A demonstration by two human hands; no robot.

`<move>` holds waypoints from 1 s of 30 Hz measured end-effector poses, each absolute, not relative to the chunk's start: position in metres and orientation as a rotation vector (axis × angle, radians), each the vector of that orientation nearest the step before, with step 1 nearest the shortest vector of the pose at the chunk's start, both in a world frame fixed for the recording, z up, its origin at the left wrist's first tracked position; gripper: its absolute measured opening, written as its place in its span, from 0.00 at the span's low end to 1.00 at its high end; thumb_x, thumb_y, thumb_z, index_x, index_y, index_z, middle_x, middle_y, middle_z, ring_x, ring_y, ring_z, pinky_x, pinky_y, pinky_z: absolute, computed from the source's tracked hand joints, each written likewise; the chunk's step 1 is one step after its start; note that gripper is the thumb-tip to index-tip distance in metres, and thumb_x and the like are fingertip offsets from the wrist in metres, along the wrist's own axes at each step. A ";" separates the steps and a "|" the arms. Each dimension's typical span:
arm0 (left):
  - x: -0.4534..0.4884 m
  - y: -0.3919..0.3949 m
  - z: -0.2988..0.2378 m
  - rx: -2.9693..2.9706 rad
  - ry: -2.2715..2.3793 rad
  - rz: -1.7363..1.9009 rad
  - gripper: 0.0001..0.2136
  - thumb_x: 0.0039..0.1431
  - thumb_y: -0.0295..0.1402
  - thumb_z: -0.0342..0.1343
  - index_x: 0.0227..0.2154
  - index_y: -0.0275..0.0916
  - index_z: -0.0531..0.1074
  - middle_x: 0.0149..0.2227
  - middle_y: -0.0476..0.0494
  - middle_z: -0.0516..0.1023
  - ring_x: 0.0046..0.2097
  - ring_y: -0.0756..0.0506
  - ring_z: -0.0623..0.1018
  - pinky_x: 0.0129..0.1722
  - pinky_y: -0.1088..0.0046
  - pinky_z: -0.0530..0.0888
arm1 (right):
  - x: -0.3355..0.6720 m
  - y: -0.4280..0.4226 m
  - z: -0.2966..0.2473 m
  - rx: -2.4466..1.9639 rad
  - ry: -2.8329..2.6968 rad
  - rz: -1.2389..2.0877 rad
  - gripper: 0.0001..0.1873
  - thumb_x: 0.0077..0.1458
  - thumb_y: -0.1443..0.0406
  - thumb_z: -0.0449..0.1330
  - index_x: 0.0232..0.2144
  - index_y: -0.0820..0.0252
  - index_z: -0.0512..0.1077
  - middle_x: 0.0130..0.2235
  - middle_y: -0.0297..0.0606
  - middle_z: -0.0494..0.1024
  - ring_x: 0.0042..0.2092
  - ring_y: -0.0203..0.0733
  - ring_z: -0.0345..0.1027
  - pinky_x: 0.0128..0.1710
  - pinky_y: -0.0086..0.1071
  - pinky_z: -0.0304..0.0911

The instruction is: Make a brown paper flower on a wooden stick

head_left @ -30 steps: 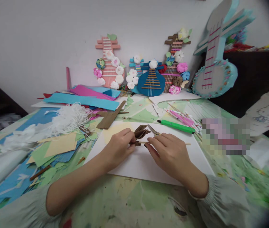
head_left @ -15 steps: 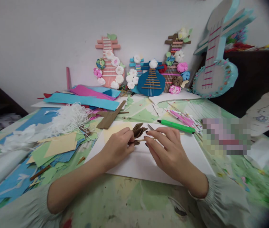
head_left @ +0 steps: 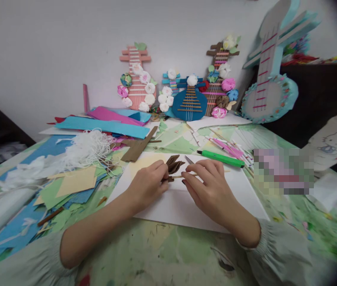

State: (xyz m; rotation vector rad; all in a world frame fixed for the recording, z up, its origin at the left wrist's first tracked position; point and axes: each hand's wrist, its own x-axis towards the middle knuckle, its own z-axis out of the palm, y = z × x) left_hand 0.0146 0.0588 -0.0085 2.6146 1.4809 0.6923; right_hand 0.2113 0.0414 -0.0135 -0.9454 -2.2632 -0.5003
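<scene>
My left hand (head_left: 149, 182) is closed on a pleated piece of brown paper (head_left: 174, 165), whose folded edges fan out past the fingertips. From a small brown end by those fingers, a thin wooden stick (head_left: 181, 176) runs right, passing under my right hand (head_left: 211, 184). The right thumb and fingers pinch round the stick. A grey pointed metal tip (head_left: 189, 159) pokes out behind the right fingers; the rest of it is hidden. Both hands are over a white board (head_left: 168, 210) on the table.
A green marker (head_left: 222, 158) lies just behind my right hand. To the left are white string (head_left: 89, 147), coloured paper scraps (head_left: 76, 182) and brown strips (head_left: 140, 147). Paper-flowered model lutes (head_left: 189, 104) stand against the wall. A bottle (head_left: 335, 137) stands at right.
My right fingers have shifted slightly right along the stick. The brown paper has turned a little, its folds showing more. The left hand has barely moved.
</scene>
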 end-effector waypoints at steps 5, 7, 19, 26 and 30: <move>0.014 0.060 -0.011 2.603 1.480 0.696 0.05 0.49 0.25 0.51 0.24 0.38 0.60 0.28 0.49 0.66 0.29 0.50 0.68 0.29 0.74 0.63 | 0.211 0.042 -0.014 -0.959 -2.254 -0.513 0.08 0.56 0.71 0.54 0.38 0.61 0.71 0.42 0.39 0.74 0.44 0.45 0.60 0.44 0.42 0.50; 0.014 0.060 -0.011 2.606 1.475 0.693 0.05 0.49 0.24 0.51 0.24 0.38 0.60 0.28 0.49 0.66 0.29 0.50 0.67 0.29 0.74 0.62 | 0.211 0.042 -0.014 -0.960 -2.253 -0.515 0.08 0.56 0.71 0.54 0.37 0.61 0.71 0.43 0.38 0.74 0.45 0.45 0.60 0.44 0.42 0.50; 0.014 0.058 -0.009 2.612 1.461 0.671 0.05 0.50 0.24 0.49 0.23 0.38 0.60 0.27 0.49 0.65 0.29 0.50 0.67 0.29 0.75 0.62 | 0.211 0.043 -0.014 -0.982 -2.275 -0.512 0.08 0.57 0.71 0.54 0.37 0.60 0.71 0.42 0.39 0.75 0.46 0.46 0.60 0.44 0.43 0.48; 0.015 0.060 -0.009 2.595 1.455 0.668 0.06 0.49 0.23 0.49 0.23 0.38 0.59 0.27 0.50 0.64 0.29 0.50 0.67 0.29 0.74 0.62 | 0.210 0.043 -0.014 -0.989 -2.285 -0.505 0.07 0.56 0.70 0.55 0.38 0.61 0.71 0.41 0.39 0.75 0.45 0.46 0.60 0.44 0.43 0.48; 0.015 0.060 -0.009 2.593 1.459 0.667 0.06 0.49 0.23 0.49 0.22 0.38 0.59 0.27 0.49 0.65 0.29 0.50 0.67 0.28 0.74 0.62 | 0.211 0.045 -0.015 -0.990 -2.299 -0.507 0.08 0.56 0.71 0.55 0.39 0.61 0.71 0.41 0.40 0.75 0.45 0.47 0.60 0.44 0.43 0.49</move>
